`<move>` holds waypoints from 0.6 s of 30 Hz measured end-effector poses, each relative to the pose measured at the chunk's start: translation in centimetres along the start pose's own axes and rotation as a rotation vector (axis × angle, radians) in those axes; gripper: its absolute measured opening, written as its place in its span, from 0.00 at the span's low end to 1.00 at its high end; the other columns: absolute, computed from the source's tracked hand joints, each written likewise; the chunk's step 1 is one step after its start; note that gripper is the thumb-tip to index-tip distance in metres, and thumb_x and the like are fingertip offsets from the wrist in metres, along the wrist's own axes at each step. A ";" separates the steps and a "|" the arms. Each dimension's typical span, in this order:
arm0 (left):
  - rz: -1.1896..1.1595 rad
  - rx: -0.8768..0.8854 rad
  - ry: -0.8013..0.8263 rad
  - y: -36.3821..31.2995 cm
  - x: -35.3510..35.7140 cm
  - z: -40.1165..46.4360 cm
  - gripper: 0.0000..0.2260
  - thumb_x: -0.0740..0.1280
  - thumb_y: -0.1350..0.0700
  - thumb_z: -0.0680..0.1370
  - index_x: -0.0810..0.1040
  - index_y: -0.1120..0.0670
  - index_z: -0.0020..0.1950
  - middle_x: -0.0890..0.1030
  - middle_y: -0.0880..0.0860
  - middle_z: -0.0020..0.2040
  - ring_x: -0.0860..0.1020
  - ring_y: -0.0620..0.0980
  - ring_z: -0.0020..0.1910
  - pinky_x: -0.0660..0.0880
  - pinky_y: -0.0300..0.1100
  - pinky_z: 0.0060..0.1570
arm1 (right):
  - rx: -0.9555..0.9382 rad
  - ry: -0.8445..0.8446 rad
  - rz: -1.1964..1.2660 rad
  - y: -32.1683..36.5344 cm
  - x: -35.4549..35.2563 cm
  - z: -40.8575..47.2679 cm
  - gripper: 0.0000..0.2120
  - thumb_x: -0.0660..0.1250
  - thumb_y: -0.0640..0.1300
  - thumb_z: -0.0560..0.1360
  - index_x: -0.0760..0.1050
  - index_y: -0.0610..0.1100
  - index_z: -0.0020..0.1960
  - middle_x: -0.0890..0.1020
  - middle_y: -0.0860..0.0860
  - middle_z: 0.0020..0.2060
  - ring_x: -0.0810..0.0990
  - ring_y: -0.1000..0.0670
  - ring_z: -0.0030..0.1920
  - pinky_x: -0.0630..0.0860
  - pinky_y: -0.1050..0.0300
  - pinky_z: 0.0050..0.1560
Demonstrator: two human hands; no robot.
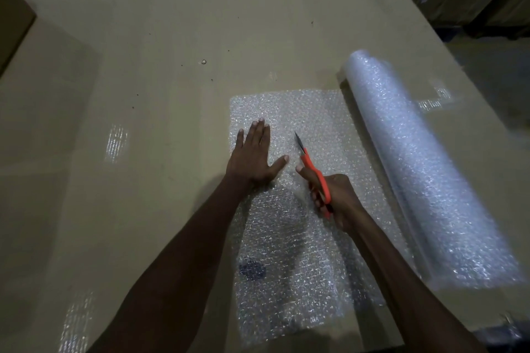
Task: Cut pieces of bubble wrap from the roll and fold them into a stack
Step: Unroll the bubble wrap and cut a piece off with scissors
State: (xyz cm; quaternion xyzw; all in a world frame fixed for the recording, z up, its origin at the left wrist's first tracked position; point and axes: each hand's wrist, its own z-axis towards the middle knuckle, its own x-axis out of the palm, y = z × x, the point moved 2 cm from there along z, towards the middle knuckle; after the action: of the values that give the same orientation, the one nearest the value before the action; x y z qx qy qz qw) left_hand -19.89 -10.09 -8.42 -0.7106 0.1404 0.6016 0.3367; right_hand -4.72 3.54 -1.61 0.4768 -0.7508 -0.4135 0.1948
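Toward the table's near right corner lies the unrolled bubble wrap sheet (289,238), flat on the cardboard-covered table (143,66) and joined to the roll (424,169) by the right edge. It looks light, limp and slippery, so it likely needs pinning near the cut. Left hand (252,152) presses it, fingers straight and spread; right hand (335,198) grips orange scissors (314,172), blades nearly together.
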 end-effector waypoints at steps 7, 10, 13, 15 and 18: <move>0.011 0.002 -0.007 0.0 0.1 0.0 0.42 0.47 0.31 0.78 0.44 0.60 0.82 0.41 0.57 0.82 0.40 0.52 0.81 0.38 0.55 0.78 | -0.017 0.000 -0.014 0.4 0.1 0.7 0.21 0.79 0.53 0.71 0.78 0.37 0.35 0.73 0.45 0.23 0.66 0.50 0.19 0.61 0.63 0.21; 0.022 0.003 -0.002 0.0 0.1 0.1 0.43 0.45 0.30 0.78 0.44 0.60 0.82 0.42 0.57 0.82 0.40 0.52 0.81 0.39 0.56 0.78 | 0.005 0.027 -0.013 1.0 0.3 1.0 0.21 0.79 0.54 0.70 0.78 0.37 0.36 0.74 0.45 0.23 0.67 0.51 0.19 0.62 0.64 0.21; 0.027 0.007 0.013 0.3 -0.3 0.5 0.43 0.45 0.30 0.77 0.45 0.59 0.82 0.41 0.57 0.82 0.40 0.53 0.81 0.39 0.59 0.77 | -0.010 0.038 -0.003 1.1 -0.1 0.9 0.20 0.79 0.51 0.72 0.79 0.34 0.40 0.73 0.44 0.23 0.67 0.52 0.18 0.61 0.65 0.20; 0.014 0.009 -0.012 0.5 -0.9 1.5 0.42 0.45 0.30 0.78 0.46 0.59 0.82 0.42 0.56 0.82 0.40 0.52 0.81 0.39 0.59 0.77 | -0.016 0.040 -0.017 0.7 -0.1 0.7 0.21 0.79 0.53 0.71 0.80 0.34 0.39 0.73 0.42 0.24 0.67 0.50 0.19 0.62 0.63 0.21; 0.012 0.015 -0.032 0.9 -1.4 3.6 0.40 0.44 0.32 0.79 0.47 0.59 0.82 0.44 0.57 0.82 0.40 0.52 0.81 0.39 0.59 0.77 | -0.001 0.017 -0.007 0.4 0.3 0.6 0.23 0.80 0.56 0.69 0.78 0.38 0.32 0.73 0.43 0.24 0.67 0.49 0.19 0.63 0.62 0.22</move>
State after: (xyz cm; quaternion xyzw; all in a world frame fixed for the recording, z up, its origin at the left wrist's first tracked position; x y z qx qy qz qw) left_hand -23.46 -8.73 -7.55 -0.6976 0.1437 0.6139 0.3404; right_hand -5.49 3.58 -1.71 0.4828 -0.7473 -0.4105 0.1999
